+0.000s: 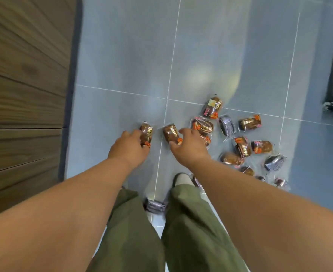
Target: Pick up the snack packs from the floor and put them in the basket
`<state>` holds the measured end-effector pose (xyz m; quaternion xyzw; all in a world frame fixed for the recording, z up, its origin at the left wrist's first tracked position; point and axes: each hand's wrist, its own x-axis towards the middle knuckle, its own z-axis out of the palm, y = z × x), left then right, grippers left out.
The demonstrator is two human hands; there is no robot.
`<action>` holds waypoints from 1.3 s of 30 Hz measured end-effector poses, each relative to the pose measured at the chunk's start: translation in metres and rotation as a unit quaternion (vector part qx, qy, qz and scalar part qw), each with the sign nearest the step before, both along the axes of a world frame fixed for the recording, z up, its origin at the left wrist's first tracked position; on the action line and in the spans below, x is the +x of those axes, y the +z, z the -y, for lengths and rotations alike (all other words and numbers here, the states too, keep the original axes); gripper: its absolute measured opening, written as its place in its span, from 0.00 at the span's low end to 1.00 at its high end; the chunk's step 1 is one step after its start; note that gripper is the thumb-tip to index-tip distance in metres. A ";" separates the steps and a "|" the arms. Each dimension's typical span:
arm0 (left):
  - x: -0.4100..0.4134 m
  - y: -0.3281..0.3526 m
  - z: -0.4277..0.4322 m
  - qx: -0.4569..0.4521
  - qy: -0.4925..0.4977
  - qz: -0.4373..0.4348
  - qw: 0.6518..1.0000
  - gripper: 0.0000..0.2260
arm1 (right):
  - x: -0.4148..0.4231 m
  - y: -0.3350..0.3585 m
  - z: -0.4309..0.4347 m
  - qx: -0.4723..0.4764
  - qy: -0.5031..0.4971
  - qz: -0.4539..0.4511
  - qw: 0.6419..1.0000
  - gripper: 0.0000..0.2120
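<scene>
Step in hand: 2-hand pickup, 1 pack per hand.

Left hand [130, 147]: fingers curled over the left brown pack [146, 134], which looks like a grip already. Right hand [190, 146] is wide, thumb at the near end of the right brown pack [171, 134], forefinger past its right side, not closed yet. Both packs lie on the tiled floor [122, 75], slightly apart, left of the main cluster [243, 147]. Basket not in view.

Doing it well:
- Close the right thumb and fingers across the short width, on the cake body, not on the seal ends.
- The film looks slick and the contents probably squash, so keep the pinch light.
- Lift straight up. Don't drag into the pack just right of that hand.

Orientation:
- Left brown pack: long axis near-far, orange end near.
- Right brown pack: long axis far-left to near-right, orange end by the thumb.

1 purple pack [154, 206] sits between the feet, a step hazard.
</scene>
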<state>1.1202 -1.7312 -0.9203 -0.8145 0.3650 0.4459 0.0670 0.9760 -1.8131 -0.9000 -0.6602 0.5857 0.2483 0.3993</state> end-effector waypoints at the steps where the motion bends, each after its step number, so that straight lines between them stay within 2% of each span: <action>1: -0.002 -0.024 0.000 0.003 -0.005 -0.005 1.000 0.22 | 0.001 -0.022 0.001 0.004 0.004 -0.002 1.000 0.28; 4: -0.008 -0.090 -0.001 0.011 -0.018 -0.009 1.000 0.24 | 0.002 -0.086 0.001 0.016 0.007 -0.011 1.000 0.31; 11: -0.026 -0.206 0.004 0.049 -0.004 0.002 0.999 0.35 | -0.002 -0.201 -0.003 0.032 -0.011 -0.026 0.999 0.33; 15: -0.035 -0.241 0.000 0.055 0.010 0.019 0.998 0.41 | -0.003 -0.244 -0.008 0.035 -0.028 -0.035 0.998 0.40; 20: -0.042 -0.250 -0.003 0.042 0.005 0.050 0.998 0.39 | 0.000 -0.261 -0.005 0.022 -0.077 -0.042 0.996 0.40; 27: -0.039 -0.180 -0.005 0.001 0.119 0.019 0.993 0.40 | 0.004 -0.187 -0.011 -0.005 -0.079 -0.021 0.997 0.38; 39: -0.014 0.080 0.016 -0.077 0.203 0.000 0.976 0.43 | 0.012 0.074 0.007 -0.102 -0.111 0.028 0.988 0.34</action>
